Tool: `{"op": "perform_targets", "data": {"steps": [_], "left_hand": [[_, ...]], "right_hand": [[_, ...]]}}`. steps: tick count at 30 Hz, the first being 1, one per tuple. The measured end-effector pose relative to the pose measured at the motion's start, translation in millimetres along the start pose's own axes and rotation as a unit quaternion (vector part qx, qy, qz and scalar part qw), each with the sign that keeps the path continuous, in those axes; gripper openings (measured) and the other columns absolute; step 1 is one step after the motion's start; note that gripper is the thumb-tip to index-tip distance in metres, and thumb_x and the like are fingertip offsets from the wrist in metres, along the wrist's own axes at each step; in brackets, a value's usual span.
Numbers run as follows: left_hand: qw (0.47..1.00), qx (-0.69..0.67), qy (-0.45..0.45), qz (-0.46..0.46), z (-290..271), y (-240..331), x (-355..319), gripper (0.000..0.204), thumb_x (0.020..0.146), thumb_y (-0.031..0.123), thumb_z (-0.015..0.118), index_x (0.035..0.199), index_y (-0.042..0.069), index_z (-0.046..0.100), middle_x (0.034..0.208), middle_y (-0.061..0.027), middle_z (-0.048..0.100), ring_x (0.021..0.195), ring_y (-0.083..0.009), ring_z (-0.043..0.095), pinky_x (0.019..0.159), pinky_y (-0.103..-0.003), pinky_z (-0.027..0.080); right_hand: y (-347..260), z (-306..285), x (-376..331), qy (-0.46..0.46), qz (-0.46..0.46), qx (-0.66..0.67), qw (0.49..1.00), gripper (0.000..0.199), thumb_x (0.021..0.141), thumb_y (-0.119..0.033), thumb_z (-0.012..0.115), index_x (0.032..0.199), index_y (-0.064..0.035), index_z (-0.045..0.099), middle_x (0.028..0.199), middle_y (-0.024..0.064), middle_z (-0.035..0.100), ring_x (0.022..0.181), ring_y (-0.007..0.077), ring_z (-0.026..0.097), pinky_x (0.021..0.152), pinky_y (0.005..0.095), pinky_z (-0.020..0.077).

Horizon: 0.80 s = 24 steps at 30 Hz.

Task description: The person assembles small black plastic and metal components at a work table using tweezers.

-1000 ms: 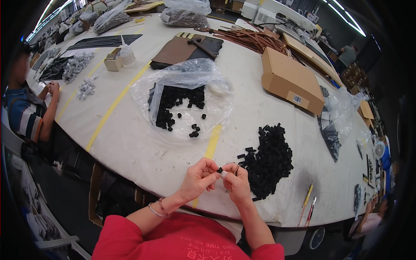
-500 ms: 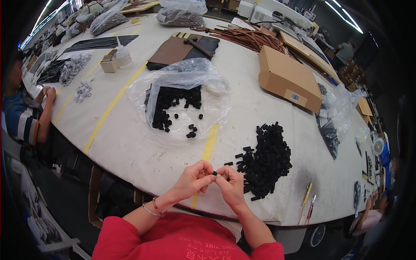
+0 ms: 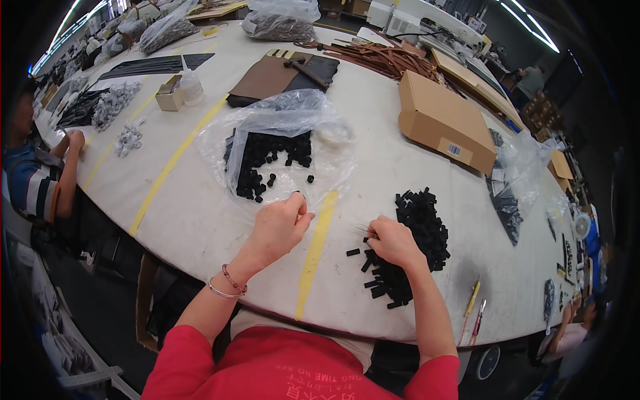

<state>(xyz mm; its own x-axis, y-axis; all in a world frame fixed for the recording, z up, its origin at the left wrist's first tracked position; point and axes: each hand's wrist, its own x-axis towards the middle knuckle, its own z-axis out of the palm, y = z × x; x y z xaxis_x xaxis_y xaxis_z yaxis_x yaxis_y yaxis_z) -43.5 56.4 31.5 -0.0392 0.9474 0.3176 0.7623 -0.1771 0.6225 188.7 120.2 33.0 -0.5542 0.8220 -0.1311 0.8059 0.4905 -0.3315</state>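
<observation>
My left hand (image 3: pixel 281 223) reaches to the near edge of a clear plastic bag (image 3: pixel 340 143). Its fingers are pinched together, and a dark spot shows at their tips; whether that is held or lies behind cannot be made out. On the bag lie several small black rolled pieces (image 3: pixel 277 145). Over the left side of a heap of short flat black strips (image 3: pixel 423 223), my right hand (image 3: pixel 398 241) has its thumb and fingers closed. Thin pale lines stick out from those fingertips, too fine to name. A loose black strip (image 3: pixel 353 253) lies left of the heap.
Right of the heap lie two slim tools, one a yellow-handled tool (image 3: pixel 473 298). A cardboard box (image 3: pixel 448 123) sits beyond it. Farther back are brown and black sheets (image 3: pixel 267 77) with a hammer (image 3: pixel 307 72) on them. At the left edge another person's arm (image 3: pixel 70 163) rests on the table.
My hands were together in front of me around a small black piece. They have parted: the left moved forward to the bag, the right moved right and forward to the heap.
</observation>
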Motion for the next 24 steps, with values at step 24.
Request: {"op": "perform_targets", "data": {"steps": [24], "left_hand": [[0.764,-0.594,-0.191,-0.165,24,25,-33,0.009,0.084,0.010,0.052,0.085,0.002,0.049,0.066,-0.0009,0.051,0.047,-0.0053,0.049,0.040,-0.017,0.037]], "right_hand": [[-53,19,-36,-0.041,0.090,0.683,0.724,0.011,0.073,-0.006,0.060,0.082,0.0014,0.059,0.063,0.0000,0.054,0.048,0.0038,0.044,0.042,0.0166,0.0318]]}}
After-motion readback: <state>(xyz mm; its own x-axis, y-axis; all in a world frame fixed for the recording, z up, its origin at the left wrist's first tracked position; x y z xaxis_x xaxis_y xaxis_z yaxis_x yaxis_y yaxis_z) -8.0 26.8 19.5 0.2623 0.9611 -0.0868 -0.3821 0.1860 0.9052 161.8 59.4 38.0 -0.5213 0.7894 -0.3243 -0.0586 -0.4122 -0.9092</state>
